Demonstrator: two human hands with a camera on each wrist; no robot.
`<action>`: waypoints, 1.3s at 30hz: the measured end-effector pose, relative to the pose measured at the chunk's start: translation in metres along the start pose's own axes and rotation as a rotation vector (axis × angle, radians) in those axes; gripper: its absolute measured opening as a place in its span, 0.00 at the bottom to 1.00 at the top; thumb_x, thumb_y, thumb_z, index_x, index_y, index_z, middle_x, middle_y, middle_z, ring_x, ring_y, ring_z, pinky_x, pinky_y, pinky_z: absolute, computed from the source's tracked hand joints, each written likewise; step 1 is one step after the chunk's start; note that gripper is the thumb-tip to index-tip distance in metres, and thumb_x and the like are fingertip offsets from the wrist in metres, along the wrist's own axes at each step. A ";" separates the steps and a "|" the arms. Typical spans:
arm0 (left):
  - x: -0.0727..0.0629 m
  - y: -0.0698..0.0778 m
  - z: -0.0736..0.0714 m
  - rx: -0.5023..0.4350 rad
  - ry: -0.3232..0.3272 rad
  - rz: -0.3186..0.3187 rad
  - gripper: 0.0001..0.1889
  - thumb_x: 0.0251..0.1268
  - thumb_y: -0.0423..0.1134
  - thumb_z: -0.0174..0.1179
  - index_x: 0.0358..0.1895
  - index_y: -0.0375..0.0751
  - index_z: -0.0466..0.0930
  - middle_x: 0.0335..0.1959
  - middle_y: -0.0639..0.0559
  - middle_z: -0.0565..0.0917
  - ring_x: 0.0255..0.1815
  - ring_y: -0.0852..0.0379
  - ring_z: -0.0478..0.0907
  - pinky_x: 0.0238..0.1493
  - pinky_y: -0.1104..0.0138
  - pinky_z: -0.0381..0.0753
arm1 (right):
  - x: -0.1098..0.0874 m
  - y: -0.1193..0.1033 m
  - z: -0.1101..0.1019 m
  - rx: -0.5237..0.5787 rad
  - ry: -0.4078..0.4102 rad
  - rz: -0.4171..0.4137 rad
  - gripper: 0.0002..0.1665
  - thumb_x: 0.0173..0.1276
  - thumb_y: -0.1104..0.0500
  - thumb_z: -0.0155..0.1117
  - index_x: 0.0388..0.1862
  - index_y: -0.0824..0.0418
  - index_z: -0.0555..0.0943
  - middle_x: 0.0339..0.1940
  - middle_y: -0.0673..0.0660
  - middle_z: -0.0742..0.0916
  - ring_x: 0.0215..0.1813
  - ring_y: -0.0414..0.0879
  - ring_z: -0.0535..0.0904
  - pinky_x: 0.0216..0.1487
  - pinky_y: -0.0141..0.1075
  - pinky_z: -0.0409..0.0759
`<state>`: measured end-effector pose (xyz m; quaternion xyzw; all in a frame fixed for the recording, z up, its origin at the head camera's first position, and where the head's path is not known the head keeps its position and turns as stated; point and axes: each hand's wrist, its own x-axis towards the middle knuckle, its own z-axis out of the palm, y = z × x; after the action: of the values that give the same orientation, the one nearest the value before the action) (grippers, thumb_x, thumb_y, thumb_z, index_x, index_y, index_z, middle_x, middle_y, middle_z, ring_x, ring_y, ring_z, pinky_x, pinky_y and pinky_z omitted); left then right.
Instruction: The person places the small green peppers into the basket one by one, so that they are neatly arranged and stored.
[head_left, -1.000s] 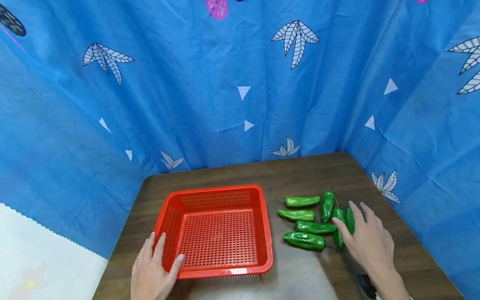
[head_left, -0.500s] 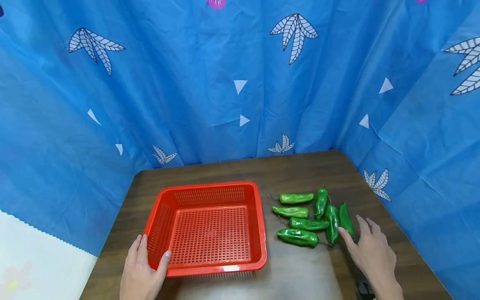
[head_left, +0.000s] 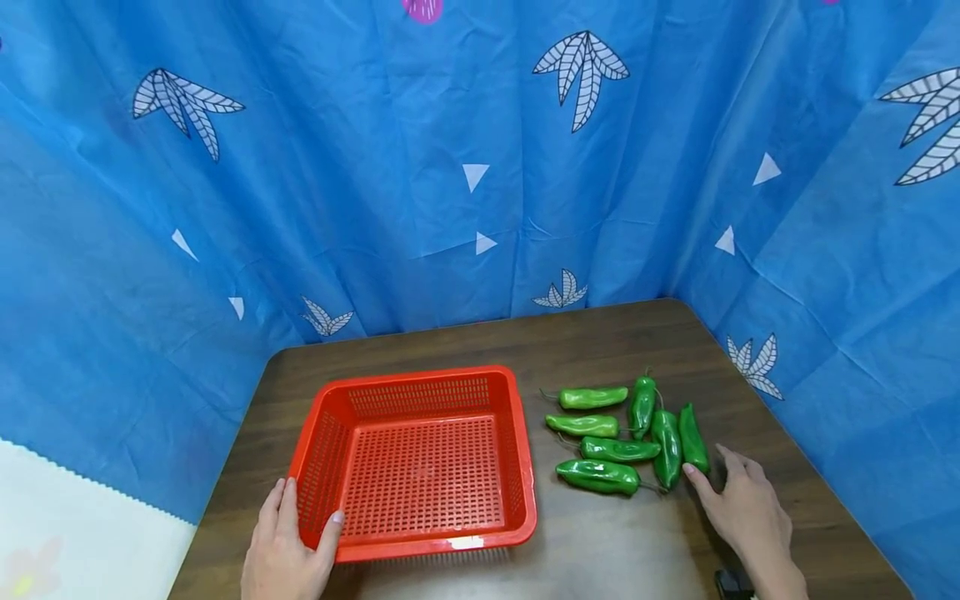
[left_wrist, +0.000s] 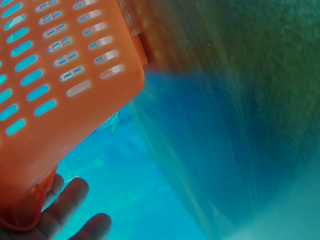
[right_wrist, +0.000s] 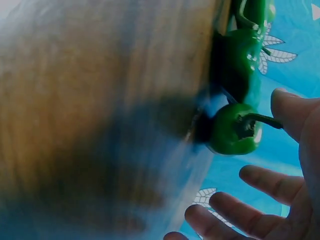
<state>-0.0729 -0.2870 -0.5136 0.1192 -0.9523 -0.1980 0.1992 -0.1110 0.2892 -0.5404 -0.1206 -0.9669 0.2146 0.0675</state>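
At the near left corner of a red plastic basket [head_left: 427, 471] is my left hand [head_left: 285, 542]. Its fingers lie along the outside of the left rim, and the thumb reaches over the front rim. In the left wrist view the fingers [left_wrist: 70, 197] extend past the rim, nearly straight. My right hand [head_left: 742, 508] hovers just right of the rightmost green pepper [head_left: 693, 440], fingers and thumb spread with nothing held. From the right wrist, that hand's thumb is near the stem of a green pepper [right_wrist: 227, 137]; whether it touches cannot be told.
Several other green peppers lie between basket and right hand, including a light green pepper [head_left: 592, 398], a dark upright pepper [head_left: 642, 408] and a near pepper [head_left: 597, 476]. A blue patterned curtain [head_left: 420, 192] surrounds the wooden table [head_left: 600, 558].
My right hand has drawn back slightly toward me from above the peppers, uncovering the rightmost one. The view has shifted slightly. The left hand stays at the basket's corner.
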 end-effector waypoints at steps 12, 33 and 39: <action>-0.014 -0.003 0.002 0.029 0.006 -0.052 0.43 0.58 0.52 0.68 0.70 0.25 0.67 0.69 0.31 0.68 0.58 0.27 0.74 0.47 0.33 0.75 | 0.004 0.005 0.013 -0.025 0.085 -0.060 0.37 0.65 0.47 0.71 0.59 0.76 0.77 0.45 0.82 0.79 0.42 0.75 0.78 0.38 0.64 0.76; -0.003 0.005 -0.002 0.063 -0.010 -0.015 0.46 0.59 0.57 0.66 0.73 0.28 0.65 0.72 0.35 0.66 0.61 0.30 0.75 0.47 0.34 0.77 | 0.030 0.000 0.008 -0.032 0.059 -0.076 0.36 0.66 0.52 0.70 0.61 0.79 0.73 0.37 0.78 0.82 0.31 0.68 0.79 0.31 0.57 0.75; -0.003 0.008 0.000 0.071 0.007 -0.031 0.45 0.58 0.58 0.66 0.72 0.30 0.66 0.72 0.37 0.67 0.59 0.31 0.77 0.46 0.35 0.78 | 0.039 0.003 0.007 -0.039 0.020 -0.051 0.33 0.64 0.57 0.67 0.62 0.77 0.72 0.33 0.73 0.83 0.28 0.62 0.79 0.25 0.51 0.72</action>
<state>-0.0711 -0.2793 -0.5113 0.1418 -0.9561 -0.1668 0.1950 -0.1490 0.2991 -0.5453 -0.0994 -0.9729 0.1926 0.0800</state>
